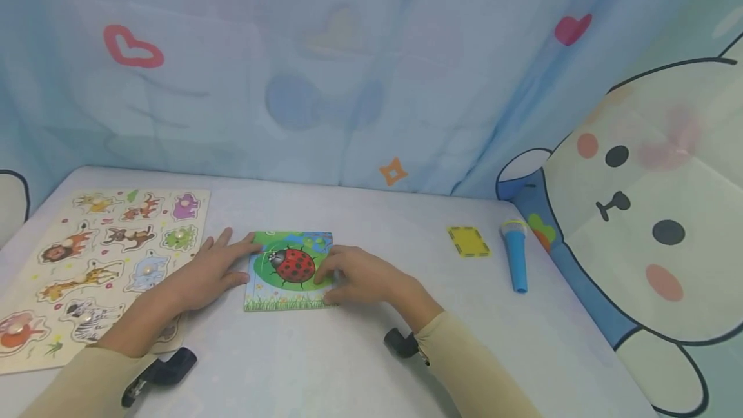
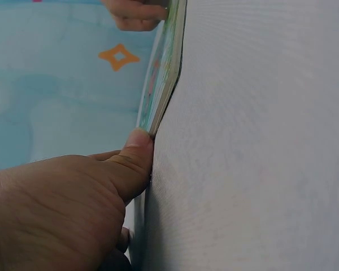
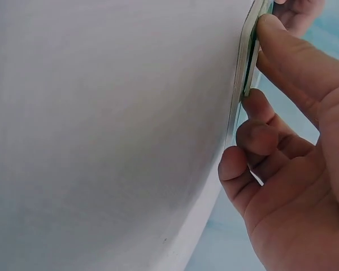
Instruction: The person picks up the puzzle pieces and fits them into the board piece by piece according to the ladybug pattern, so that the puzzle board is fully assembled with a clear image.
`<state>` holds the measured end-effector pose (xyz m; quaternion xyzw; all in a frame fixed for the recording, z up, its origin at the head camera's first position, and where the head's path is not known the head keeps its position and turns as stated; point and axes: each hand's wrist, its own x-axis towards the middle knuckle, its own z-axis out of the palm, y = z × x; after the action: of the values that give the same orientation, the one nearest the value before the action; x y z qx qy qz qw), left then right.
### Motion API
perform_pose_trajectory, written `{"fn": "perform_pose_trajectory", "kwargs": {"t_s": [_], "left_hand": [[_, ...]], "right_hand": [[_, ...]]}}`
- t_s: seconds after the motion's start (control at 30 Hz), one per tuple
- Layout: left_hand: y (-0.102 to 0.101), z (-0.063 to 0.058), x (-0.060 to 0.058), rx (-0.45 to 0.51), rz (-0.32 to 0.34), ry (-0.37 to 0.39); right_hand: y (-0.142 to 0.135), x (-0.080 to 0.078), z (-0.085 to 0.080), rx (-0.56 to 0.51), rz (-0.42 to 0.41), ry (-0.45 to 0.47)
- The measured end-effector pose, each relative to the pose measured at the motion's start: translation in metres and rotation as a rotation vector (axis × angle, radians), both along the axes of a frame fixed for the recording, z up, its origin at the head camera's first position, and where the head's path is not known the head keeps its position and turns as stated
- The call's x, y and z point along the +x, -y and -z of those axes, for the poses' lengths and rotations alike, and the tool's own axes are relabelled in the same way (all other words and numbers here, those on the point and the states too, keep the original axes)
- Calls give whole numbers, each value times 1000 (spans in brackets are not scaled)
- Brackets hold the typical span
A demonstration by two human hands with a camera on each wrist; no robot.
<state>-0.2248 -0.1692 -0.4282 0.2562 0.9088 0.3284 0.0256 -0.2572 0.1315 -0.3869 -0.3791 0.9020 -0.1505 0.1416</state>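
Note:
In the head view, a square ladybug picture puzzle [image 1: 293, 266] lies flat on the table between both hands. My left hand [image 1: 210, 271] rests at its left side with fingers extended, index fingertip at the upper left corner. The left wrist view shows the thumb [image 2: 137, 148] against the puzzle's edge [image 2: 168, 84]. My right hand [image 1: 362, 276] bends over the right side, its thumb and index finger on the picture. In the right wrist view the thumb [image 3: 288, 45] presses on top, curled fingertips [image 3: 255, 104] sit at the edge, and a thin upper layer stands slightly raised.
A wooden animal peg puzzle [image 1: 136, 215] lies on the left of the table [image 1: 278, 366], partly under the left forearm. To the right are a yellow square frame-edged tile [image 1: 468, 242] and a blue toy microphone [image 1: 515, 257]. A printed curtain [image 1: 348, 69] hangs behind.

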Motion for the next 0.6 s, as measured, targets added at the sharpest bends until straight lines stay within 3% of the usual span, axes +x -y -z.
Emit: {"fn": "perform_pose_trajectory", "kwargs": {"t_s": [0.6], "left_hand": [[-3,3,-1,11,5,13]], "right_hand": [[-3,7,2,85,13,-9]]}}
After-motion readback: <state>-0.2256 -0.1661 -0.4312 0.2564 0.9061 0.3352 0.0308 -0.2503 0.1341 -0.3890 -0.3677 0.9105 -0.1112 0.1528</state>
